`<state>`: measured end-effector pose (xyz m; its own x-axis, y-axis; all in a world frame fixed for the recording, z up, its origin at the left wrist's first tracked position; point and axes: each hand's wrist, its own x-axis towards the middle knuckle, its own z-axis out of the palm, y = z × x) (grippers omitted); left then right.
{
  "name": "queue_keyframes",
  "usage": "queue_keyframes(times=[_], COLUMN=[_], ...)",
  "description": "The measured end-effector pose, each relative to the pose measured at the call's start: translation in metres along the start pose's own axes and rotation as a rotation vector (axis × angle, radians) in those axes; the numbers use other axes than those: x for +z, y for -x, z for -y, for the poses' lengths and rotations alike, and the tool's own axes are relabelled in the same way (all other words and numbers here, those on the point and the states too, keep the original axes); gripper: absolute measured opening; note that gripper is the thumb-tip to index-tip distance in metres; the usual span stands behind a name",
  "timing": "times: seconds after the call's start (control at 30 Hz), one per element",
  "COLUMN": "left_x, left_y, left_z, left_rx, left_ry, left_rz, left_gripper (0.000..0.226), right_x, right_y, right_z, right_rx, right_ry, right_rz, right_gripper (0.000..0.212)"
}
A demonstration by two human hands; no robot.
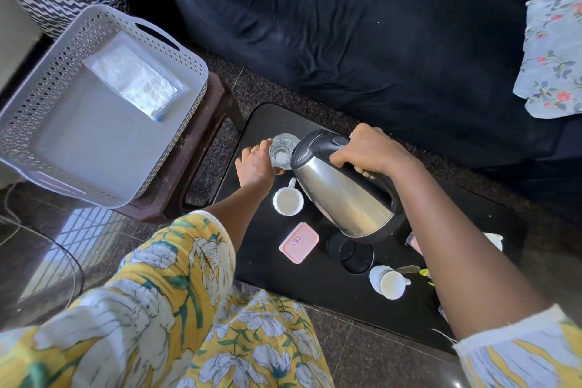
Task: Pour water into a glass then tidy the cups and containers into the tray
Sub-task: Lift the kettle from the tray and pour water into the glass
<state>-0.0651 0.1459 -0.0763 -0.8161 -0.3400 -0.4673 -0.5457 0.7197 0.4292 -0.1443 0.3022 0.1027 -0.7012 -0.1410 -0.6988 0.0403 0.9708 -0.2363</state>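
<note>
Steel, brushed and shiny with a black lid and handle, forms the kettle [343, 189], which is held tilted above the black table [315, 280]. Its long axis runs from 5 o'clock to 11 o'clock, spout lowered toward 11. The handle is grasped firmly by the right hand [368, 151]. At the spout, a clear glass [282, 151] is kept upright on the table, clasped by the left hand [255, 164]. Nearer, a pink container [299, 242] and two white cups [288, 201] [389, 283] are seen. At 10 o'clock, farther off, the grey tray [104, 148] is set on a brown stool [201, 148].
</note>
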Motion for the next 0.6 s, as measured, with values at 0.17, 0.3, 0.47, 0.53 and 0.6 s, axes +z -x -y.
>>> queue_keyframes(times=[0.17,0.3,0.47,0.53,0.6], left_x=[0.001,0.002,0.002,0.003,0.005], left_y=[0.002,0.006,0.015,0.018,0.020], left_z=[-0.001,-0.001,0.000,0.003,0.005], left_rx=[-0.004,-0.018,-0.055,-0.081,-0.091], left_ry=[0.017,0.037,0.104,0.123,0.112], left_rz=[-0.005,-0.017,-0.092,-0.098,-0.092], left_gripper=[0.069,0.069,0.056,0.056,0.053], right_x=[0.004,0.007,0.012,0.013,0.016], right_y=[0.006,0.012,0.021,0.024,0.028], right_z=[-0.009,-0.019,-0.036,-0.041,-0.047], right_rx=[0.007,0.014,0.026,0.024,0.022], right_ry=[-0.035,-0.070,-0.154,-0.207,-0.240], right_rz=[-0.033,-0.080,-0.160,-0.176,-0.196], right_gripper=[0.019,0.020,0.021,0.020,0.018])
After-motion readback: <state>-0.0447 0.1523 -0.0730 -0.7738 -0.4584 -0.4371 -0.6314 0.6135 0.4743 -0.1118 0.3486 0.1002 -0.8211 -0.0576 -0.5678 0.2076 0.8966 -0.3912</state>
